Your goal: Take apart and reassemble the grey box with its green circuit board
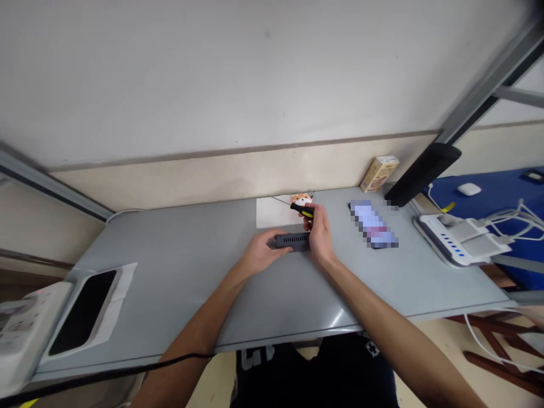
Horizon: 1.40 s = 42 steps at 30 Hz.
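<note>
A dark grey box with a row of vent slots (293,241) lies on the table in front of me. My left hand (264,251) grips its left end, with the thumb along the near side. My right hand (319,232) rests against the box's right end. Its fingers are closed round the black and yellow handle of a screwdriver (302,210), whose thin shaft points to the upper left, away from the box. Behind the hands lie a white sheet of paper (272,212) and a small orange and white animal-face item (302,199), partly hidden by the right hand.
On the right are a phone (373,224), a small carton (379,173), a black cylinder-like object (423,173) and a white power strip (446,241) with chargers and cables. A dark-screened phone (85,311) lies at the left. A black cable (127,369) crosses the front left.
</note>
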Tool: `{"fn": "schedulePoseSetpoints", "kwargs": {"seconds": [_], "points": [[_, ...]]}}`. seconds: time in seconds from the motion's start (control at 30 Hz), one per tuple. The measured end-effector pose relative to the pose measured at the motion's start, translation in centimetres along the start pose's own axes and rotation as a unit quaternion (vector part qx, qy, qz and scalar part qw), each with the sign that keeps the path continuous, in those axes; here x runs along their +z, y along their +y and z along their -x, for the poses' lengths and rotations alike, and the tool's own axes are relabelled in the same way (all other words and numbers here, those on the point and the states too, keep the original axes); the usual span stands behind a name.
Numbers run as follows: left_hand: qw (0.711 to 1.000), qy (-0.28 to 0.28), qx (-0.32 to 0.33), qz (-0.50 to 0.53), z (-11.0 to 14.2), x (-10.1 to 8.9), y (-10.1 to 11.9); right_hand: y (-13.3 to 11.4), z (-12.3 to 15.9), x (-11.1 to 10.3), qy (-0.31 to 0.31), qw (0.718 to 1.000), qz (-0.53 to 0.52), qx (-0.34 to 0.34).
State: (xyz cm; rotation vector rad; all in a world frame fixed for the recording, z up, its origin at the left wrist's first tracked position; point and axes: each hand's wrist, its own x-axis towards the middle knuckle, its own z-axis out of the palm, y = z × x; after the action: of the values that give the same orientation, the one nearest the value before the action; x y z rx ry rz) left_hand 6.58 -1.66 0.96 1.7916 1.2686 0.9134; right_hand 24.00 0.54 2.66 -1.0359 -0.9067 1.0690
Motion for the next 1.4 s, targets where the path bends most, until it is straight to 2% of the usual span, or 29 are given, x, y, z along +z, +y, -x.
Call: {"fn": "schedulePoseSetpoints", "kwargs": {"seconds": [0.17, 0.27, 0.37, 0.47, 0.6, 0.67, 0.73, 0.83, 0.97, 1.07, 1.17, 1.23, 1.33, 1.4], "points": [[1.000, -0.005, 0.000, 0.006, 0.0, -0.4, 0.1, 0.3, -0.6, -0.3, -0.022, 1.000, -0.020, 0.003], [0.999, 0.009, 0.020, 0.043, -0.2, -0.6, -0.2, 0.2, -1.8, -1.1, -0.012, 0.997, -0.071, 0.011], [0.996, 0.026, 0.002, 0.086, -0.5, -1.0, -1.1, -0.5, -3.1, -2.5, 0.021, 0.993, -0.116, 0.013], [0.997, 0.039, -0.016, 0.066, -0.7, -1.7, -1.9, -1.4, -4.0, -4.1, 0.067, 0.993, -0.089, -0.031], [0.999, 0.046, -0.013, -0.008, -0.7, -2.3, -2.2, -2.3, -3.6, -5.6, 0.088, 0.985, 0.009, -0.147], [0.997, 0.054, -0.014, -0.047, -0.6, -2.2, -2.0, -2.4, -2.8, -5.9, 0.059, 0.977, 0.047, -0.198], [0.994, 0.070, -0.012, -0.081, -0.6, -2.0, -1.8, -2.4, -1.7, -5.8, 0.001, 0.968, 0.092, -0.233], [0.990, 0.079, 0.011, -0.113, -0.7, -1.7, -1.9, -2.0, -0.3, -5.3, -0.082, 0.936, 0.168, -0.297], [0.986, 0.079, 0.044, -0.142, -0.8, -1.4, -2.2, -1.4, 0.5, -4.8, -0.124, 0.897, 0.214, -0.367], [0.980, 0.077, 0.072, -0.167, -0.7, -1.5, -1.9, -1.3, 0.8, -4.5, -0.132, 0.891, 0.213, -0.378], [0.972, 0.077, 0.111, -0.190, -0.7, -1.8, -1.4, -1.4, 1.5, -4.0, -0.126, 0.902, 0.198, -0.363], [0.967, 0.080, 0.129, -0.206, -0.6, -2.1, -1.1, -1.2, 2.0, -3.4, -0.149, 0.900, 0.201, -0.357], [0.961, 0.079, 0.153, -0.219, -0.6, -2.5, -0.9, -0.7, 2.7, -2.6, -0.218, 0.873, 0.220, -0.376], [0.958, 0.081, 0.166, -0.220, -0.6, -2.7, -0.8, -0.3, 2.9, -2.3, -0.243, 0.861, 0.230, -0.383]]}}
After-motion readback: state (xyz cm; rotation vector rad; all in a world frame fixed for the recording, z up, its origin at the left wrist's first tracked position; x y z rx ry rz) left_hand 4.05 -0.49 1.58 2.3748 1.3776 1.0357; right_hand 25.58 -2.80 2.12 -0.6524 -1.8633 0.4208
